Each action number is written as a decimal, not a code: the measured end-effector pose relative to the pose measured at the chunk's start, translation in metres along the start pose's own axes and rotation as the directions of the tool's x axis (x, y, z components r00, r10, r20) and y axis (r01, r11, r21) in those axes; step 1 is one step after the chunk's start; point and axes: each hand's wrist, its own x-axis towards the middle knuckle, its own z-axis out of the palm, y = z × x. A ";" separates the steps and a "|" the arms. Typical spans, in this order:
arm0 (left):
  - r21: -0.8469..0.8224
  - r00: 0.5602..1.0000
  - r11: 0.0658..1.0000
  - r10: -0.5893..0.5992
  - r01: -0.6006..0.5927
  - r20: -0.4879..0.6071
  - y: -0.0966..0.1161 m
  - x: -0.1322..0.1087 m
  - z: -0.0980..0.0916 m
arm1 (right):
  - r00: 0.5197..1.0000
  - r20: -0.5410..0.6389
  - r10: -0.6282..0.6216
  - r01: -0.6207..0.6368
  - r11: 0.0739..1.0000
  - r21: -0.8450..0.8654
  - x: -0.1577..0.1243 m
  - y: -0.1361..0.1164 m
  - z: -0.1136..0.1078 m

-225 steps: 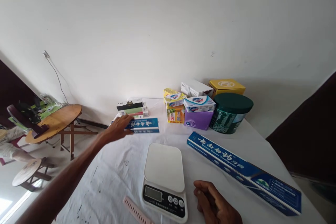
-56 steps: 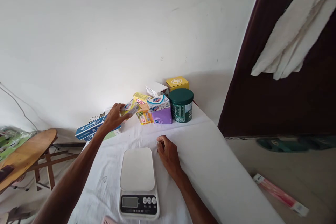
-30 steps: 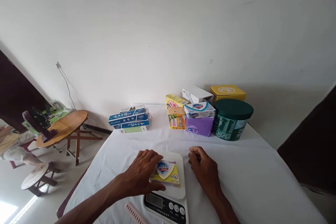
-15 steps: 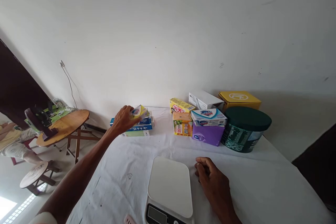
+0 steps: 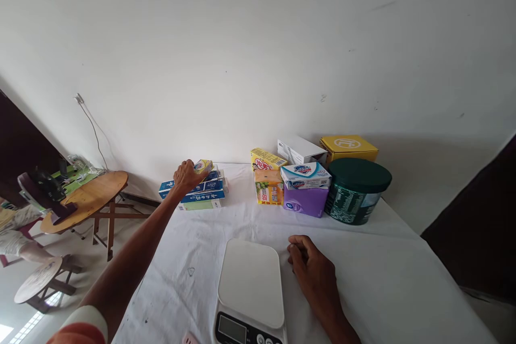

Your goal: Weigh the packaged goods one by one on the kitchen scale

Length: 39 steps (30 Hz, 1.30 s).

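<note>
My left hand reaches to the back left of the white-covered table and grips a small yellow box at the top of a pile of blue boxes. Under these lies a pale green box. My right hand rests on the cloth with curled fingers; whether anything is inside them is hidden. Just left of it stands a white kitchen scale with a bare plate and a dark display.
At the back right stand a yellow box, an orange pack, a purple box under a white-blue box, a green tub and a larger yellow box. A fan and part of a person are at left.
The small yellow box in my left hand has come down onto the blue pile and lies flatter. My right hand keeps its pose beside the scale. The view has shifted slightly.
</note>
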 end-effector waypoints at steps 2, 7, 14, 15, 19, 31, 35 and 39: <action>0.008 1.000 1.000 0.011 -0.011 -0.001 0.000 -0.001 0.000 | 1.000 -0.002 -0.007 0.007 1.000 -0.005 0.000 0.000 0.000; 0.022 0.999 0.998 0.052 -0.052 -0.015 0.003 -0.007 -0.002 | 0.999 -0.012 -0.030 0.030 0.999 -0.011 -0.002 0.000 0.001; 0.050 0.917 0.947 0.320 -0.317 -0.239 0.046 -0.025 -0.011 | 0.999 -0.019 -0.036 0.037 0.998 0.051 -0.002 0.001 0.004; 0.044 0.893 0.925 0.377 -0.378 -0.248 0.057 -0.028 -0.011 | 0.999 -0.020 -0.040 0.041 0.998 0.046 -0.002 0.001 0.004; -0.038 0.816 0.824 0.553 -0.566 -0.168 0.109 -0.038 0.002 | 0.997 -0.043 -0.061 0.062 0.998 0.018 -0.003 0.001 0.003; -0.209 0.646 0.644 0.760 -0.736 0.064 0.204 -0.034 0.034 | 0.994 -0.067 -0.085 0.087 0.996 0.023 -0.004 0.002 0.005; -0.204 0.618 0.625 0.779 -0.753 0.105 0.215 -0.042 0.038 | 0.994 -0.064 -0.086 0.088 0.996 0.032 -0.003 0.004 0.006; -0.221 0.657 0.649 0.753 -0.728 0.045 0.214 -0.051 0.027 | 0.994 -0.052 -0.099 0.102 0.994 0.045 -0.002 0.008 0.006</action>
